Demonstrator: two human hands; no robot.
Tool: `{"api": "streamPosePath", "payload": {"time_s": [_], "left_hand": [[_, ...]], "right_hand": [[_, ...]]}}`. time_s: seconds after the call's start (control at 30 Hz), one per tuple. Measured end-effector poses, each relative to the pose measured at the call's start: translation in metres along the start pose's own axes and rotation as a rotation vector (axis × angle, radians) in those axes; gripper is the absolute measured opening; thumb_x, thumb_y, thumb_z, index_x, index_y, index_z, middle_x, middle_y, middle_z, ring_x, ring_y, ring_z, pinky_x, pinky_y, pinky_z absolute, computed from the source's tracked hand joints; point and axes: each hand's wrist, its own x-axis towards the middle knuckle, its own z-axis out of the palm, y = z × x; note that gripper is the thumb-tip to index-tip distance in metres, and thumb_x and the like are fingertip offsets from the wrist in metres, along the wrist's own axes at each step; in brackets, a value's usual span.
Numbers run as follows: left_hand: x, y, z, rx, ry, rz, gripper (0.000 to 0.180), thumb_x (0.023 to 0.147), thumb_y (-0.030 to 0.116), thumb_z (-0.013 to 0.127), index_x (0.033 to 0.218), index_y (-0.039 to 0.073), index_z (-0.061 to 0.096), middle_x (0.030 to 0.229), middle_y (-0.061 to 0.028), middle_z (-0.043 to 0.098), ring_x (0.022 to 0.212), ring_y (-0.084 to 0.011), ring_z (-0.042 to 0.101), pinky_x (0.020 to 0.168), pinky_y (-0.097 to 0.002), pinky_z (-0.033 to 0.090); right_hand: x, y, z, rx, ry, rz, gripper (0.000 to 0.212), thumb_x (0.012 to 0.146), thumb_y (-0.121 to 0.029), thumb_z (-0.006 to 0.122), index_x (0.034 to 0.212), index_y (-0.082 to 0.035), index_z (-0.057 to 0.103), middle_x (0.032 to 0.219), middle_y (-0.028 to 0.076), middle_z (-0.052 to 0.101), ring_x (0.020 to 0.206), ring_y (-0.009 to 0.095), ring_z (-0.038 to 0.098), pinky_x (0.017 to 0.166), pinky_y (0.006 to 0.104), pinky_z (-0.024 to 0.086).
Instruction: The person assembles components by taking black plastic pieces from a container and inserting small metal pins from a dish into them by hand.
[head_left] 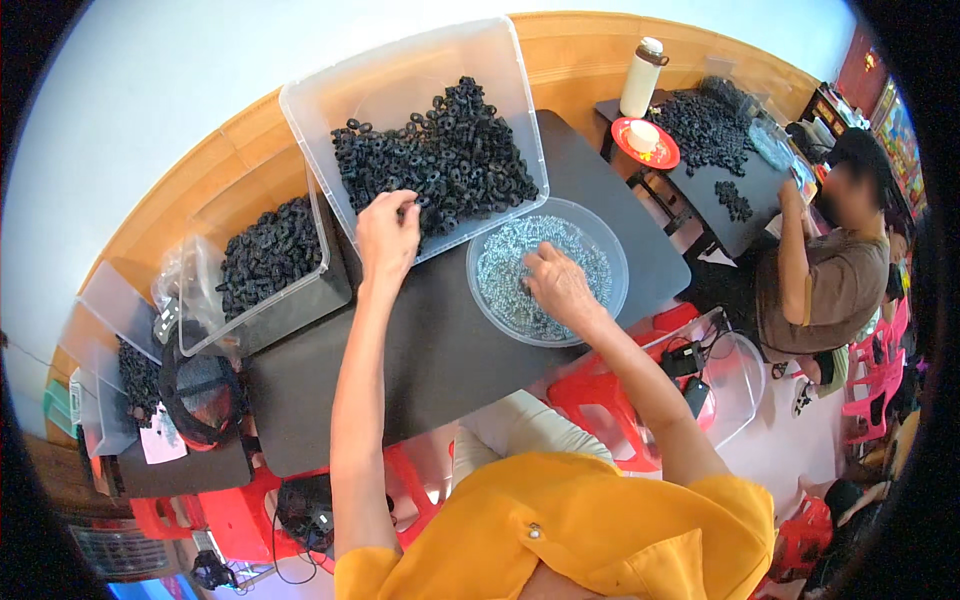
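Observation:
My left hand (388,232) is at the near edge of a large clear plastic bin (400,85), its fingers curled together. The bin holds a heap of small black ring-like plastic parts (435,160). Whatever sits between the left fingertips is too small to make out against the black heap. Over a round clear tub (477,290), my right hand (562,288) reaches down with thumb and fingers pinched together. Small shiny silver metal pieces (515,245), possibly screws, fill this tub. The right fingertips touch them, and what they grip is hidden.
Both containers rest on a dark table (420,350). Left stands a second bin (322,265) of black parts. Beyond the right side, another person (825,270) sits at a dark table with a black heap (705,130), a cream bottle (642,78) and a red plate (665,155).

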Motion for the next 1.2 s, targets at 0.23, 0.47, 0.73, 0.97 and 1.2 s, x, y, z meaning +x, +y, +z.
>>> {"api": "streamPosePath", "payload": {"time_s": [0.23,0.47,0.73,0.97,1.2], "left_hand": [[0.025,-0.015,0.054,0.348,0.063,0.089,0.018,0.068,0.011,0.067,0.083,0.002,0.062,0.085,-0.015,0.059,0.082,-0.0337,0.057,0.07,-0.0426,0.047],[0.027,-0.016,0.062,0.388,0.02,0.044,0.012,0.072,0.012,0.062,0.079,0.003,0.06,0.083,-0.0146,0.056,0.082,-0.0336,0.056,0.069,-0.0438,0.045],[0.008,-0.012,0.037,-0.065,0.069,-0.084,0.01,0.078,0.008,0.059,0.084,0.001,0.063,0.074,-0.0132,0.063,0.064,-0.024,0.061,0.062,-0.032,0.048],[-0.064,-0.005,0.021,-0.958,-0.236,-0.502,0.019,0.086,0.01,0.056,0.101,0.0,0.06,0.083,-0.0071,0.063,0.066,-0.0096,0.059,0.061,-0.0223,0.05],[-0.099,-0.023,0.032,-1.173,-0.26,-0.529,0.024,0.088,0.013,0.053,0.11,0.002,0.057,0.09,-0.0094,0.062,0.071,-0.0096,0.059,0.066,-0.0221,0.051]], "right_hand": [[-0.011,0.005,-0.012,0.06,-0.009,0.002,0.013,0.068,0.002,0.054,0.08,-0.002,0.052,0.086,0.016,0.055,0.082,0.035,0.056,0.069,0.0429,0.048],[-0.01,0.019,-0.008,0.133,0.004,0.086,0.017,0.069,0.002,0.051,0.083,-0.004,0.058,0.082,0.016,0.058,0.082,0.035,0.057,0.07,0.0432,0.047],[0.003,0.031,-0.025,0.263,0.1,0.132,0.014,0.071,-0.003,0.057,0.084,-0.006,0.059,0.084,0.014,0.058,0.08,0.034,0.058,0.068,0.0435,0.046],[-0.007,0.019,-0.006,0.031,-0.078,0.047,0.015,0.067,-0.006,0.06,0.082,-0.007,0.062,0.088,0.014,0.058,0.088,0.032,0.057,0.075,0.0405,0.048],[-0.011,0.018,-0.015,0.062,0.013,0.083,0.014,0.074,-0.002,0.052,0.083,-0.004,0.063,0.084,0.017,0.06,0.083,0.034,0.058,0.071,0.0432,0.048]]}}
